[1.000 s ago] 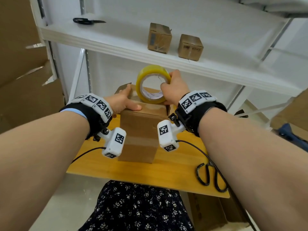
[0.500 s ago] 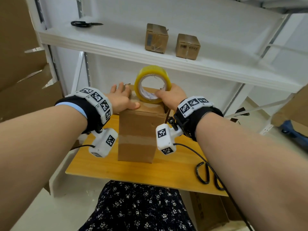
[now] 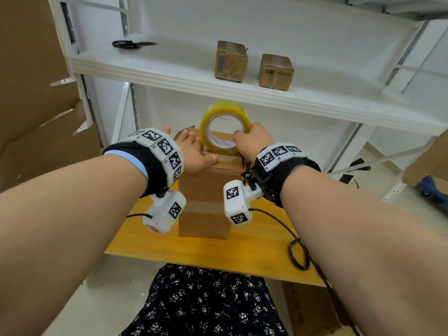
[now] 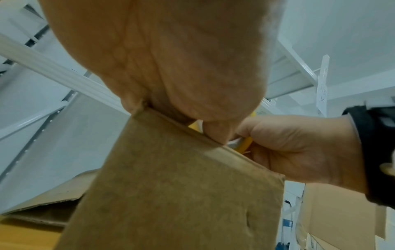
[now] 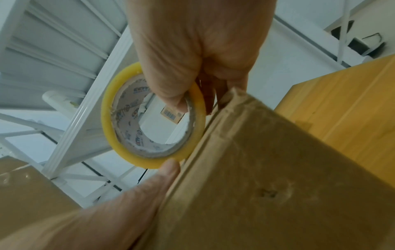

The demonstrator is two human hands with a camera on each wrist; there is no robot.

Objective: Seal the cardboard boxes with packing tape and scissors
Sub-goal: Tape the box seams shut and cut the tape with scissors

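A tall cardboard box (image 3: 206, 202) stands on the wooden table (image 3: 218, 253). My left hand (image 3: 194, 151) lies flat on the box's top, fingers straight, thumb along the near edge. My right hand (image 3: 252, 141) grips a roll of yellow packing tape (image 3: 224, 128) held upright on the box top. In the right wrist view the thumb passes through the tape roll (image 5: 149, 135) while the box (image 5: 267, 186) fills the lower right. In the left wrist view the palm of my left hand (image 4: 171, 67) presses on the box (image 4: 181, 194). Black scissors (image 3: 131, 44) lie on the white shelf.
Two small sealed cardboard boxes (image 3: 231, 60) (image 3: 276, 71) sit on the white shelf (image 3: 169, 69) above the table. Large flattened cardboard (image 3: 31, 105) leans at the left. A black cable (image 3: 298, 258) loops on the table's right side. More boxes stand below at the right.
The left hand slid forward and flattened on the box top. The right hand kept its hold on the tape roll above the box. The head view shifted slightly.
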